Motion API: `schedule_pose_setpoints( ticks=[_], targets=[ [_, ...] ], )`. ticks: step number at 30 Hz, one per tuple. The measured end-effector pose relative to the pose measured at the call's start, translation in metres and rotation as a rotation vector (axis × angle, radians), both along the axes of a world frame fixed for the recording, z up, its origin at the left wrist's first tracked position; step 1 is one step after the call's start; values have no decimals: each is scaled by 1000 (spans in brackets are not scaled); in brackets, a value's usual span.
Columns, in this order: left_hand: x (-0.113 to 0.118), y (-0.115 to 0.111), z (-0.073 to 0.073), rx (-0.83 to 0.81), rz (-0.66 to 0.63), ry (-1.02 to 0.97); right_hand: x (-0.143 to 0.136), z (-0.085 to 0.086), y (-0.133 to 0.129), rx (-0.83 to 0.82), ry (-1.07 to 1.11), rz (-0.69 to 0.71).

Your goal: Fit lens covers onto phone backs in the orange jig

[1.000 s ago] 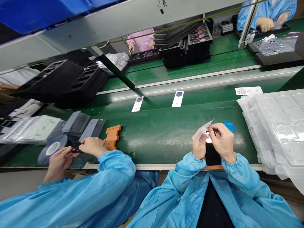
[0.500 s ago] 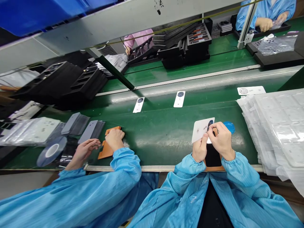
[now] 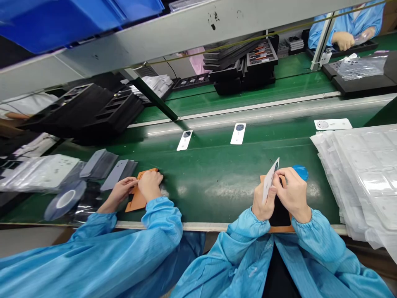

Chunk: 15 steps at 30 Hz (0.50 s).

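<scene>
A white card with a dark round patch (image 3: pixel 269 181) is held nearly edge-on by my left hand (image 3: pixel 263 203), its fingers closed on the card's lower part. My right hand (image 3: pixel 293 192) is pinched at the card's upper right edge, by the dark patch; anything smaller between its fingertips is too hidden to make out. Below both hands lies an orange fixture (image 3: pixel 281 229) with a black inset (image 3: pixel 280 213), partly covered by my hands. A round blue piece (image 3: pixel 300 172) sits just beyond my right hand.
White cards (image 3: pixel 238 133) lie along the green belt (image 3: pixel 204 174). Stacked clear plastic trays (image 3: pixel 366 165) stand at the right. At the left, a co-worker's hands (image 3: pixel 150 185) are on another orange fixture (image 3: pixel 136 200), near a tape roll (image 3: pixel 65 198). A metal beam (image 3: pixel 186 31) crosses above.
The card in my left hand has turned from facing the camera to nearly edge-on. My right hand stays close to its edge. The co-worker's left hand has moved right, onto the other fixture.
</scene>
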<state>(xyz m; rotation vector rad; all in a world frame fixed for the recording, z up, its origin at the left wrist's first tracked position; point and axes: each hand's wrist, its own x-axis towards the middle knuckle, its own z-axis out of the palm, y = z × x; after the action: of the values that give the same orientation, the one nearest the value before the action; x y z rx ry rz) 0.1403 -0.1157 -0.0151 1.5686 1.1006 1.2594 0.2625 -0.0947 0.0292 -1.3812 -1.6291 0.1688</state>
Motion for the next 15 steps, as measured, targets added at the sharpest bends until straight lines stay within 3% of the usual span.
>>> schedule_pose_setpoints(
  ticks=[6,9,13,15],
  targets=[
    [5,-4,-1,-80,20,-94,-5,-2,1,-33,-3,-4],
    [10,4,-2,-232,126,-326,2,-8,11,-78,-6,11],
    [2,25,-3,-480,231,-776,54,-32,33,-413,21,-190],
    [-10,31,-5,-517,239,-827,88,-46,40,-647,-73,-304]
  ],
)
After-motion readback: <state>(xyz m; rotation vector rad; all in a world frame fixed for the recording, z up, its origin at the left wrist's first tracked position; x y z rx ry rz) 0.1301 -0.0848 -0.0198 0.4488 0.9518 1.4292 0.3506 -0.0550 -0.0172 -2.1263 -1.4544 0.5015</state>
